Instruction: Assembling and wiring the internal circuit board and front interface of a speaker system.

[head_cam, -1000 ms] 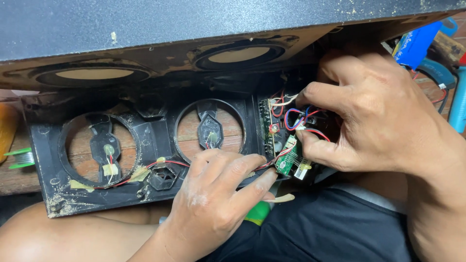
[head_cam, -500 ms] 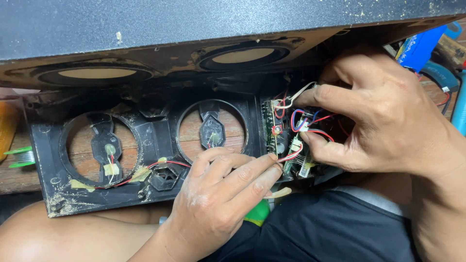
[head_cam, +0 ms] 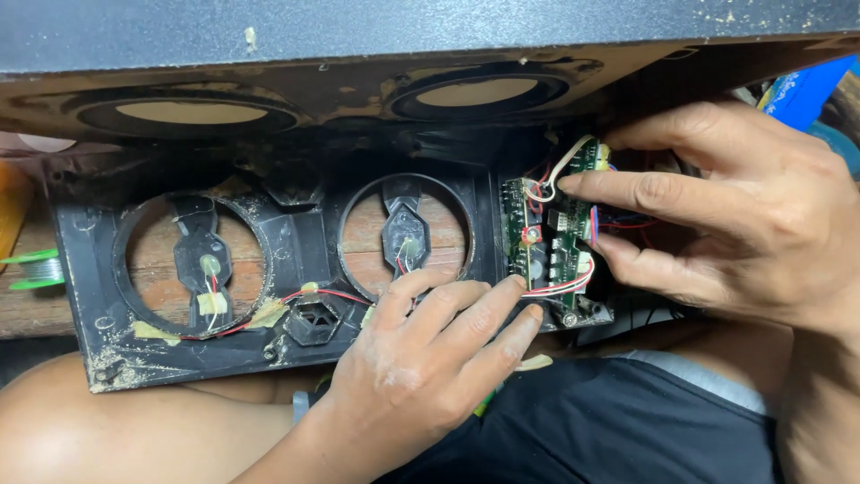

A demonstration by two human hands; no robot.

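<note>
The person's right hand (head_cam: 743,215) is working at a small green circuit board (head_cam: 548,235) seated at the right end of a black plastic speaker frame (head_cam: 296,269), which is lying across the person's lap. The index finger is pressing its tip against the board's upper part beside a looped white wire (head_cam: 557,175), while the thumb is coming in from below at the board's right edge, so the two are pinching the board between them. The left hand (head_cam: 421,367) is lying flat on the frame's lower rim, its fingers spread and unclenched, the fingertips (head_cam: 520,285) reaching the board's lower left corner, next to a bundle of red and white wires (head_cam: 560,287); it is gripping nothing. The frame is showing two round openings, each crossed by a black bracket, with a thin red wire (head_cam: 269,309) running along the bottom between them under patches of yellowish tape. Above the frame, a dark cabinet panel (head_cam: 358,90) with two oval cut-outs is resting. A green spool of solder wire (head_cam: 36,269) is sitting at the far left on a wooden surface (head_cam: 36,309).
</note>
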